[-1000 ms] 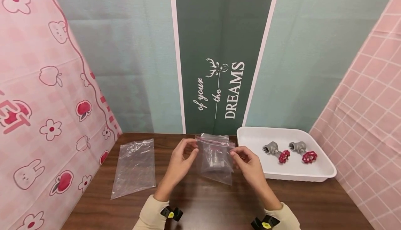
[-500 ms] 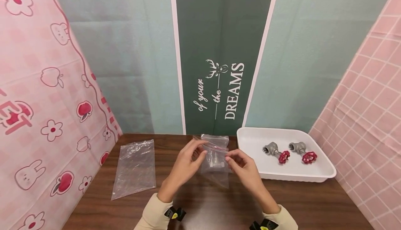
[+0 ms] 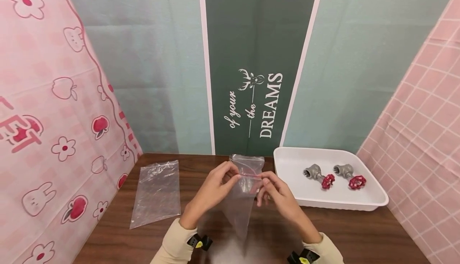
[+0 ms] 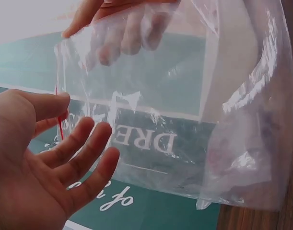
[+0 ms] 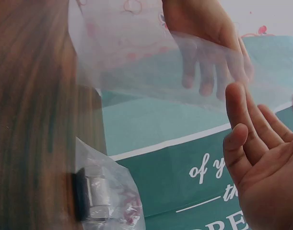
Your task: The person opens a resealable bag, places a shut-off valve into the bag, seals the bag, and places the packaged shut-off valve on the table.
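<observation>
A clear zip bag (image 3: 238,212) with a red zip strip hangs between both hands, its lower corner pointing down over the table. My left hand (image 3: 215,186) pinches one end of the strip; in the left wrist view, thumb and index finger of the left hand (image 4: 55,143) grip the red line while the other fingers spread. At the other end, my right hand (image 3: 279,195) holds the bag's top edge between thumb and index finger. Behind it lies a second zip bag (image 3: 248,160); the right wrist view shows a metal fitting (image 5: 97,191) inside that bag, with something reddish beside it.
Another clear bag (image 3: 157,192) lies flat on the brown table (image 3: 118,236) at the left. A white tray (image 3: 334,202) at the right holds two metal valves, a nearer valve (image 3: 318,175) and a farther valve (image 3: 349,176), both with red handwheels. Fabric curtains (image 3: 161,76) stand behind.
My hands have drawn closer together, the left one moving right. The held bag has swung from lying across the filled bag to hanging down toward me, its zip strip now between my fingertips.
</observation>
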The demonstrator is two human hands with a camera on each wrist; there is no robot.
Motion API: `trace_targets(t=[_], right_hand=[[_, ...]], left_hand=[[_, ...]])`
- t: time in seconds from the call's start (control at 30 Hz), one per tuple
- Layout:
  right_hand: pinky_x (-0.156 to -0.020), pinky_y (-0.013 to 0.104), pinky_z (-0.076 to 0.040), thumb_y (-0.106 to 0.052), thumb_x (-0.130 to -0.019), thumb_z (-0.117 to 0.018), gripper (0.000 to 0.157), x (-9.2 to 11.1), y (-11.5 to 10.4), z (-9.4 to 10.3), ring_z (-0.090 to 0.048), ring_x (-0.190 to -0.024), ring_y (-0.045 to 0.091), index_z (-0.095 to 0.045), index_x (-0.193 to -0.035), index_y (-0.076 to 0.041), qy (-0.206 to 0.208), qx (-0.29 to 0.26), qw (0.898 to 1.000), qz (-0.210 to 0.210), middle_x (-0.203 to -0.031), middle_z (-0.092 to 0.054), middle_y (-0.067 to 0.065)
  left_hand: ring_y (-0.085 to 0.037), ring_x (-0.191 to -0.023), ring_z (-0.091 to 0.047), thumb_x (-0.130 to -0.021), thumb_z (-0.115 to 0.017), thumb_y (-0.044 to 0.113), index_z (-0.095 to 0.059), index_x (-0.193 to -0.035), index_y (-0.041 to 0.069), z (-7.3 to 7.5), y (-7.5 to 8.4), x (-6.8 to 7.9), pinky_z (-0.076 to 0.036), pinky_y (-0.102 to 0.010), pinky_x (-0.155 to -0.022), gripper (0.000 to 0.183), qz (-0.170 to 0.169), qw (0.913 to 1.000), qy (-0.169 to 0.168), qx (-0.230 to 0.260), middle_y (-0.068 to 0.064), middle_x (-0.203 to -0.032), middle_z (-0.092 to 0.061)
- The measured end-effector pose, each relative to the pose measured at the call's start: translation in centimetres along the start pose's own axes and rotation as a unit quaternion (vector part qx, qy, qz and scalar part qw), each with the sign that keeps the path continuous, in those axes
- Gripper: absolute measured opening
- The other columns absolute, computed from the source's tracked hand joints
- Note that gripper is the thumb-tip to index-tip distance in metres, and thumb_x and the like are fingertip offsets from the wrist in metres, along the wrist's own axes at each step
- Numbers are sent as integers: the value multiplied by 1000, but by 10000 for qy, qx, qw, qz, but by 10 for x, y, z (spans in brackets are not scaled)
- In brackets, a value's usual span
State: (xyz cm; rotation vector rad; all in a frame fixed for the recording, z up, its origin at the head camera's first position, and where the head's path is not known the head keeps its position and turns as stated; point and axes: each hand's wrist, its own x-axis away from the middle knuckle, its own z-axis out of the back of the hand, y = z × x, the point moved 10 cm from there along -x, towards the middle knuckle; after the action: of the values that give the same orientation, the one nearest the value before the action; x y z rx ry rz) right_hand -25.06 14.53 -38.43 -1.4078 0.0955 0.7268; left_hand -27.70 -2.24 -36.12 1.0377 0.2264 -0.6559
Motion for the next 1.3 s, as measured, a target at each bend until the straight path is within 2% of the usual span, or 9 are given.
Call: trace_targets(t=[0.17,0.33,0.43,0.57,0.7,0.9,1.1,1.2,1.3], right_hand=[[-46,35,-48,0,-113,-41,25,-7,-5,6,-67,-58,28,-52,-135,7,59,211,9998,34,-96,-68,15],[-51,30,-55,7,-103,-61,46,-13,-11,5,-66,-61,27,-53,-148,-2,-221,863,9956,286,-101,-70,11],[-57,31,-59,8,-100,-65,44,-15,-14,1,-67,-65,19,-63,-142,-7,-523,1303,9891,449,-102,-70,11],[-55,29,-57,9,-96,-67,35,-16,-13,-1,-65,-64,8,-69,-124,-13,-675,1681,9828,374,-90,-71,5],[-53,29,-56,10,-94,-68,30,-16,-11,-1,-65,-62,7,-66,-112,-14,-691,1680,9831,237,-80,-67,2],[-53,30,-56,7,-97,-69,24,-17,-10,-3,-67,-61,6,-64,-107,-15,-828,1491,9852,177,-76,-70,9],[-51,28,-55,7,-95,-70,25,-18,-10,-2,-67,-61,4,-65,-106,-15,-889,1619,9827,127,-73,-70,9],[-51,28,-54,5,-96,-71,24,-17,-12,-1,-66,-61,5,-67,-108,-16,-969,1739,9798,204,-76,-70,6],[-53,28,-55,4,-96,-72,26,-17,-15,-1,-65,-63,6,-71,-110,-17,-1096,1966,9735,403,-86,-71,0]], left_hand=[[-10,-95,-68,-106,-69,21,-67,-108,17,-3,4,-1,-59,-27,-81,5,-62,9993,-344,117,2,-105,-69],[-11,-95,-68,-105,-69,23,-68,-109,16,-10,5,0,-58,-27,-80,8,-69,9966,-795,204,4,-104,-70],[-11,-94,-68,-105,-69,22,-68,-109,14,-14,7,1,-58,-27,-80,9,-128,9948,-987,205,3,-103,-70],[-8,-93,-68,-105,-70,20,-69,-109,15,-19,8,0,-59,-30,-81,7,-249,9936,-1091,172,2,-103,-71],[-7,-95,-69,-104,-71,22,-69,-121,18,-23,8,-1,-60,-31,-83,18,-232,9918,-1254,124,3,-108,-73],[-8,-98,-68,-103,-73,27,-63,-139,21,-32,6,-1,-60,-30,-84,38,-161,9866,-1626,45,-2,-114,-73],[-10,-96,-68,-100,-77,24,-65,-117,18,-33,4,-1,-63,-39,-83,21,-152,9862,-1644,155,-6,-112,-69],[-16,-98,-69,-99,-79,25,-62,-106,19,-31,4,-1,-62,-37,-83,19,-198,9867,-1613,91,-1,-108,-64],[-18,-101,-68,-99,-78,27,-62,-106,20,-33,5,-1,-61,-35,-83,19,-286,9851,-1694,-33,2,-109,-62]])
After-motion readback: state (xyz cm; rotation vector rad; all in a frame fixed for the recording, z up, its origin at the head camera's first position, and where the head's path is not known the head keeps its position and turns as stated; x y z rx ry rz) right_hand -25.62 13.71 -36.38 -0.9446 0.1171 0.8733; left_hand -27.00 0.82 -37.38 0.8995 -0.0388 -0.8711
